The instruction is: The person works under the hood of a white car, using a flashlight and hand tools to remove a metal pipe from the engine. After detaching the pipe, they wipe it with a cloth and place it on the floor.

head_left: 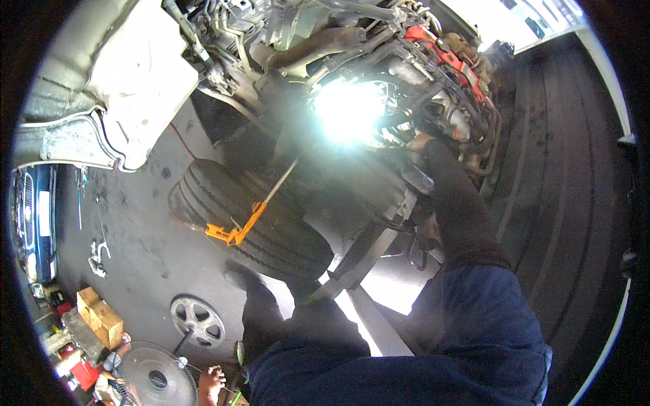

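Observation:
My right arm, in a dark sleeve, reaches up into a vehicle's engine bay. My right hand (420,141) is among hoses and metal parts beside the engine (443,101); its fingers are mostly hidden, so what they touch cannot be made out. A very bright lamp (349,111) glares just left of the hand and washes out the parts around it. My left hand does not show. Across the tyre (271,233) lies an orange air blow gun (237,233) with a long metal tube, and a red hose (178,215) runs to it.
A pale raised panel (128,81) hangs at upper left. On the floor stand a spoked grey wheel (197,321), a caged fan (157,379) and cardboard boxes (100,318). Another hand (212,386), seemingly a co-worker's, shows beside the fan. A blue car (42,220) is at far left.

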Demonstrator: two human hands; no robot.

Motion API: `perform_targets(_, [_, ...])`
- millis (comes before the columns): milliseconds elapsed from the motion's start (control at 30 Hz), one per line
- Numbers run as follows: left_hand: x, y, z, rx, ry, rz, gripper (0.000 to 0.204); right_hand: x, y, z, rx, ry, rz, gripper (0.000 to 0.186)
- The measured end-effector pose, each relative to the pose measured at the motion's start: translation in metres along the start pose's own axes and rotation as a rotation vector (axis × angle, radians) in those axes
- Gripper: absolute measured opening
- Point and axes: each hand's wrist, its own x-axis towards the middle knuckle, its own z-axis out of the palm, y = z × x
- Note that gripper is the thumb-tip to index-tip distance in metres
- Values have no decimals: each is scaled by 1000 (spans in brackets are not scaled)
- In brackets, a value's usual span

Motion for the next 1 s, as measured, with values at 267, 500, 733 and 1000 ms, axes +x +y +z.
perform_targets(267, [12, 12, 5, -199, -105, 98, 29, 31, -4, 12, -405, 284, -461, 31])
perform_targets(500, [9, 53, 25, -133, -17, 229, 27, -19, -23, -22, -383, 200, -636, 36])
perform_targets(733, [3, 318, 77, 115, 380, 973, 41, -80, -56, -22, -325, 483, -540, 37])
perform_targets(1000, [28, 591, 163, 275, 667, 1481, 48, -159, -132, -8, 205, 690, 160, 49])
